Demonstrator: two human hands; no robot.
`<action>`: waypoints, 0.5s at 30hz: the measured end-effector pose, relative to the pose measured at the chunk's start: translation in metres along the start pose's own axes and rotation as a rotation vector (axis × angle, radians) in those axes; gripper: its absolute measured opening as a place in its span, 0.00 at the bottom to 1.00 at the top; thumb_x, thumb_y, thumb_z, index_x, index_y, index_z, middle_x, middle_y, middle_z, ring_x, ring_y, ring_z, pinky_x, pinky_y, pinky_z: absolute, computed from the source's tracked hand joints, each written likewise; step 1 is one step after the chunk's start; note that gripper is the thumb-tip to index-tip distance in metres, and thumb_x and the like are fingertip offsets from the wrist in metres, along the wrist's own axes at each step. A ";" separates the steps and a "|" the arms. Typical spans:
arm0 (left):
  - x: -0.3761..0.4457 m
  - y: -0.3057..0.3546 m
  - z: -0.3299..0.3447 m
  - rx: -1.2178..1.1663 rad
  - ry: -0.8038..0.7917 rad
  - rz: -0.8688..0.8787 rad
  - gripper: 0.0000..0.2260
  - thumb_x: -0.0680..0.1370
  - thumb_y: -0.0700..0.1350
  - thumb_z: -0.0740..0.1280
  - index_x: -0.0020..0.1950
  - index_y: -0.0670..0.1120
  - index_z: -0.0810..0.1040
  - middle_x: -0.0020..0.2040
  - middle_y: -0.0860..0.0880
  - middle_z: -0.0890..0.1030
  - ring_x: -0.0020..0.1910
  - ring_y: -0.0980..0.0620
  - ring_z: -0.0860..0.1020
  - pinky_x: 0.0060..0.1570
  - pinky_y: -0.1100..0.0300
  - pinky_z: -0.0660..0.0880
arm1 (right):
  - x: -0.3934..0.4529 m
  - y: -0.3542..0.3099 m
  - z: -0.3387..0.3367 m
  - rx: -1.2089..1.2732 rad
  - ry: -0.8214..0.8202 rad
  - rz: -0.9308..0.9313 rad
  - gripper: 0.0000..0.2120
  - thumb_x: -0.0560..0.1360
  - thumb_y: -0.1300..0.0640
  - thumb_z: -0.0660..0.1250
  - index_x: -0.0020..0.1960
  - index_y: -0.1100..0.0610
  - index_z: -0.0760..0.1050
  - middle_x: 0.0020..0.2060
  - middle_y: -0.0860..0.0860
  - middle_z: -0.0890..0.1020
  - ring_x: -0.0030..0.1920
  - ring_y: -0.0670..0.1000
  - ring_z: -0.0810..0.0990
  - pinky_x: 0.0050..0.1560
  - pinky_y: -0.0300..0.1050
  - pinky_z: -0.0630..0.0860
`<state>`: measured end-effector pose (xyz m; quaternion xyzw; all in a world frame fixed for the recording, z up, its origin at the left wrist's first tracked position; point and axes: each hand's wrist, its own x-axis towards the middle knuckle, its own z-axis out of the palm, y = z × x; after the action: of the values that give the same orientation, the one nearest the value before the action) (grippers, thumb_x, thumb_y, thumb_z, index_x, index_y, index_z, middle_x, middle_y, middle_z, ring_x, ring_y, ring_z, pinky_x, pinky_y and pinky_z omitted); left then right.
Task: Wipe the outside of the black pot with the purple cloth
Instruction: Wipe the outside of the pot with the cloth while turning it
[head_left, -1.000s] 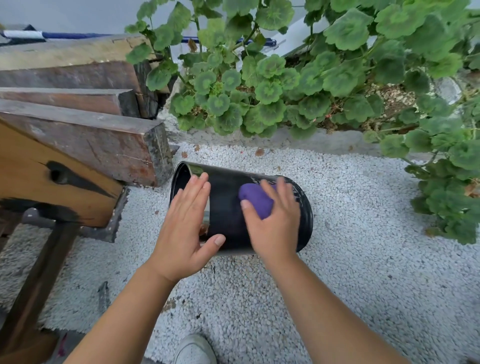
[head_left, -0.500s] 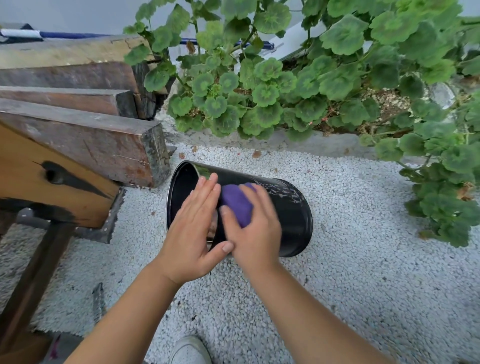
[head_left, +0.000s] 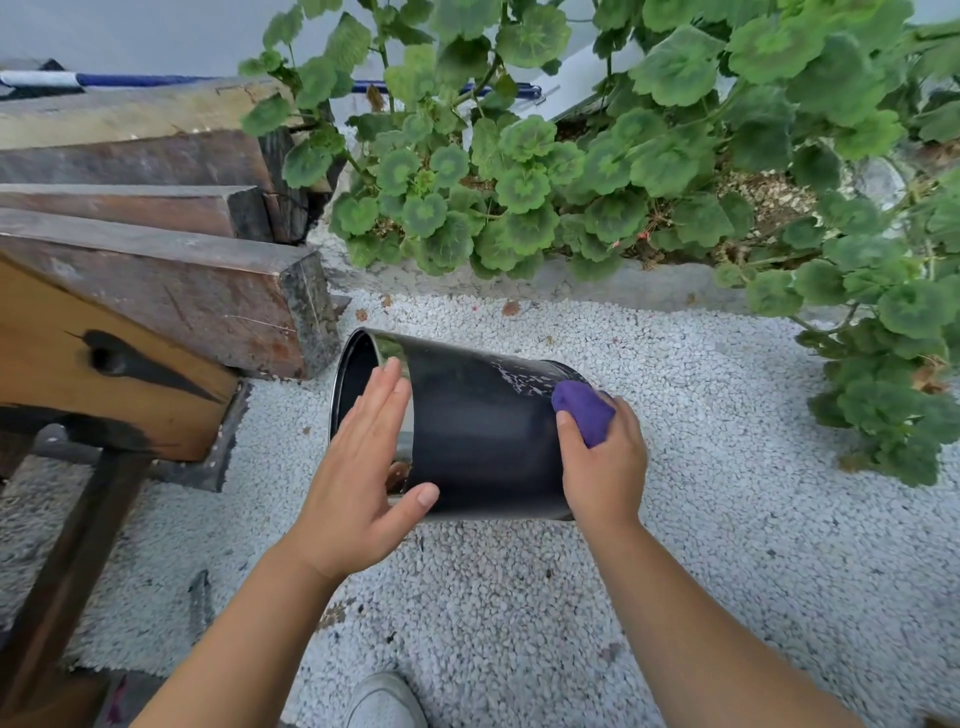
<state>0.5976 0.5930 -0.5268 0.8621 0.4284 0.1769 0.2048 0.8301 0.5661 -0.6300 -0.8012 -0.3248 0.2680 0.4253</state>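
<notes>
Item: glossy black cylindrical pot (head_left: 483, 436), lying on its side on white gravel ground (head_left: 727, 519). Long axis runs left to right across the view; open mouth faces left, toward stacked weathered wooden beams (head_left: 171, 291); the base end points right. A patch of pale specks, either dirt or reflected gravel, shows on the upper wall near the base end.

Item: purple cloth (head_left: 584, 413), bunched into a wad, pressed against the pot's outer wall at the base end.

Left hand (head_left: 363, 483): spread flat, fingers together and extended, palm against the wall just beside the mouth, thumb splayed along the near side. It braces the pot; it grips nothing.

Right hand (head_left: 605, 467): curled closed around the cloth, holding it to the pot.

Relation governing the coming move: the uncleaned wall lies leftward of the right hand, along the long axis, between the two hands. The right hand is the nearer to the speckled patch.

Surroundings: green round-leaved geraniums (head_left: 519, 197) behind; white shoe toe (head_left: 384, 701) below.
</notes>
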 end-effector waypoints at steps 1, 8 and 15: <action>-0.002 0.002 -0.001 -0.069 -0.010 -0.022 0.39 0.79 0.66 0.54 0.80 0.42 0.50 0.82 0.46 0.47 0.80 0.45 0.46 0.73 0.38 0.58 | -0.002 0.001 0.001 0.031 -0.010 0.026 0.23 0.73 0.42 0.67 0.66 0.47 0.73 0.68 0.49 0.74 0.66 0.52 0.72 0.62 0.42 0.66; 0.026 0.010 -0.005 -0.248 -0.009 -0.410 0.41 0.75 0.67 0.60 0.80 0.54 0.44 0.79 0.62 0.38 0.76 0.66 0.38 0.68 0.74 0.47 | -0.026 0.007 -0.005 0.164 -0.017 0.044 0.22 0.69 0.39 0.65 0.61 0.33 0.65 0.53 0.33 0.74 0.51 0.35 0.73 0.49 0.24 0.62; 0.019 0.017 0.011 -0.414 0.005 -0.594 0.40 0.79 0.55 0.66 0.80 0.57 0.41 0.78 0.64 0.49 0.73 0.67 0.52 0.67 0.65 0.56 | -0.053 0.030 -0.008 0.293 -0.041 0.256 0.17 0.72 0.46 0.73 0.52 0.30 0.69 0.51 0.38 0.80 0.49 0.38 0.79 0.42 0.32 0.71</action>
<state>0.6249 0.5965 -0.5247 0.6399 0.6158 0.1947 0.4165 0.8100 0.5097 -0.6433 -0.7600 -0.1862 0.3805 0.4930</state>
